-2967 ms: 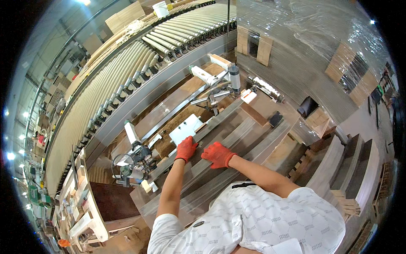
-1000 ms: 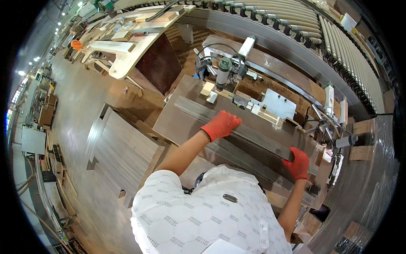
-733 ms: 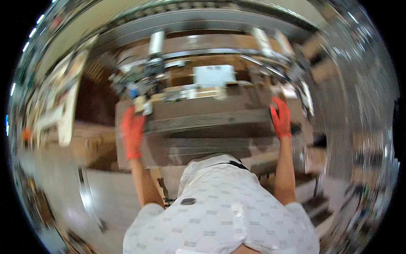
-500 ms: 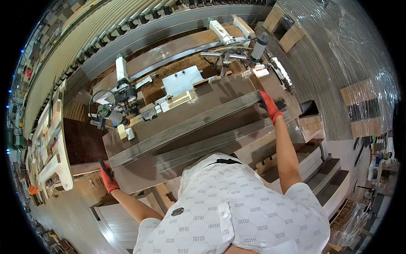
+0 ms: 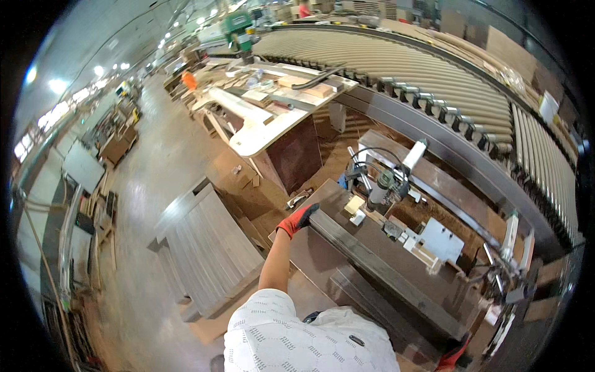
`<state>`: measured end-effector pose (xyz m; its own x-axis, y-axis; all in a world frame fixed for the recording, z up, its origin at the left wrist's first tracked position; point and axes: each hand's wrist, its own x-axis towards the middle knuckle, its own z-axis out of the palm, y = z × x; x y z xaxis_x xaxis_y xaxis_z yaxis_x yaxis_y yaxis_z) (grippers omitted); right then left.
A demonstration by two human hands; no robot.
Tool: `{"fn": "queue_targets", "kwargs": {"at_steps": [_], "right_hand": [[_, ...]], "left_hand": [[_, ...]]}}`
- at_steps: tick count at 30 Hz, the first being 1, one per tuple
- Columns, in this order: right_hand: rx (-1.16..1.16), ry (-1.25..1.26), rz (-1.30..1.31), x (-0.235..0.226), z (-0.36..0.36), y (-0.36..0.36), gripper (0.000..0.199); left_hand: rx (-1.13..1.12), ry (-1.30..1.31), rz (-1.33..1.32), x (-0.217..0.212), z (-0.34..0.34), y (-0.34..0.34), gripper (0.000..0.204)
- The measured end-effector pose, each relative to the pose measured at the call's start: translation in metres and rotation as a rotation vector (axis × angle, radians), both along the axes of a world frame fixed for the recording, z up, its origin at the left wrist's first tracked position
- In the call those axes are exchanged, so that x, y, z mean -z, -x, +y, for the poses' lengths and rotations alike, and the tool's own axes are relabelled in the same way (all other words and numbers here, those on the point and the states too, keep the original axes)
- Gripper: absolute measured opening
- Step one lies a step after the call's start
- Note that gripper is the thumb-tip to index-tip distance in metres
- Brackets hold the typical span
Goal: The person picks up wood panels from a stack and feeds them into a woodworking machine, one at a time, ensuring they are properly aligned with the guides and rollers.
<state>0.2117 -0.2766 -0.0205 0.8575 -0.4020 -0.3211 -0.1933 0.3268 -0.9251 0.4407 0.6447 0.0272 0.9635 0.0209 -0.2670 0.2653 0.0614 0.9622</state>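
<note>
A long grey-brown wooden board (image 5: 384, 276) lies on a brown work table (image 5: 322, 257) in front of me. My left hand (image 5: 297, 219), in a red glove, grips the board's far left end. My right hand (image 5: 452, 356), also red-gloved, holds the board's other end at the lower right, mostly hidden behind my shoulder. A metal machine head with hoses (image 5: 381, 180) stands just beyond the board. A white plate (image 5: 440, 239) sits on the rail to its right.
A stack of grey boards (image 5: 207, 251) lies on the floor to my left. Behind it stands a white-topped workbench (image 5: 266, 121). A wide roller conveyor (image 5: 434, 68) curves across the back. More stacks line the aisle at far left.
The view has swung left. My left hand moved from the table's lower left corner onto the board's left end; my right hand stays on the right end.
</note>
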Motion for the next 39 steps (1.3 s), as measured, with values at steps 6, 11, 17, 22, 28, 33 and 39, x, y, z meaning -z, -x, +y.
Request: {"fn": "queue_targets", "kwargs": {"at_steps": [6,11,17,22,28,33,39], "right_hand": [[-0.147,0.461,-0.195,-0.043,0.055,-0.070,0.075],[-0.170,0.497,-0.502,-0.086,0.093,-0.064,0.057],[0.019,0.264,-0.500,-0.052,0.109,-0.074,0.051],[0.307,0.014,-0.316,0.012,0.056,-0.091,0.047],[-0.106,0.242,-0.382,-0.070,0.088,-0.070,0.051],[-0.196,0.111,-0.338,-0.078,0.085,-0.076,0.057],[-0.266,0.337,-0.126,-0.073,0.066,-0.070,0.060]], "left_hand": [[-0.211,0.030,-0.345,0.028,0.028,0.048,0.051],[-0.701,0.575,-0.405,0.044,-0.039,0.025,0.074],[-1.154,0.427,-0.419,0.045,-0.053,0.022,0.059],[-1.092,0.485,-0.400,0.062,-0.043,0.014,0.060],[-0.647,0.370,-0.365,0.016,-0.023,0.022,0.072],[-0.318,0.114,-0.068,0.015,0.017,0.048,0.049],[-0.280,0.216,-0.051,-0.002,0.013,0.051,0.046]]}}
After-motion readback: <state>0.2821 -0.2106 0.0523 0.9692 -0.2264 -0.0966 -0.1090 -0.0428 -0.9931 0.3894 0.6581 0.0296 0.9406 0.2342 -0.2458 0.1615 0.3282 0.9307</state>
